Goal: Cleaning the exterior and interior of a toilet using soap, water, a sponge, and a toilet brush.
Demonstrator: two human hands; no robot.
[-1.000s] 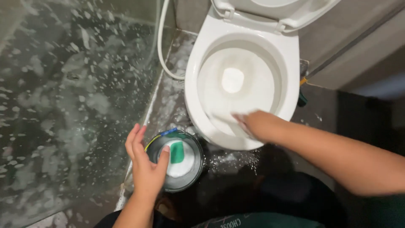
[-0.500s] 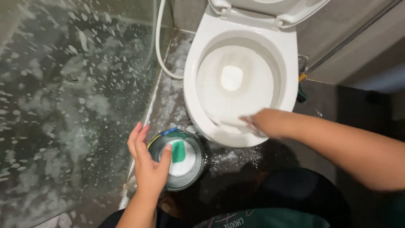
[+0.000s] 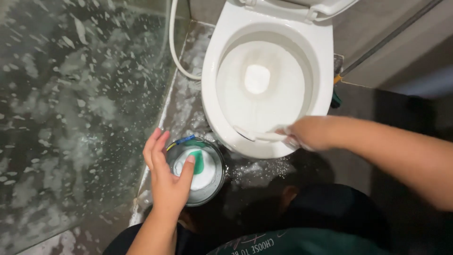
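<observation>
My right hand [image 3: 309, 132] is closed around the handle of a white brush [image 3: 258, 136], whose head lies inside the white toilet bowl [image 3: 207, 94] against its near front wall. My left hand [image 3: 167, 182] grips the left rim of a small metal bowl [image 3: 216, 182] on the floor, fingers outside and thumb over the foamy water. The thumb tip touches a green sponge [image 3: 198, 161] floating in the foam. A blue and yellow item [image 3: 181, 140] rests at the metal bowl's far edge.
A glass panel [image 3: 71, 94] spattered with soap foam fills the left. A white hose [image 3: 173, 47] runs down beside the toilet. Foam lies on the dark wet floor [image 3: 257, 167] in front of the toilet. My knees are at the bottom edge.
My right hand has slid the brush a little to the right along the front of the toilet bowl. My left hand has stayed on the metal bowl.
</observation>
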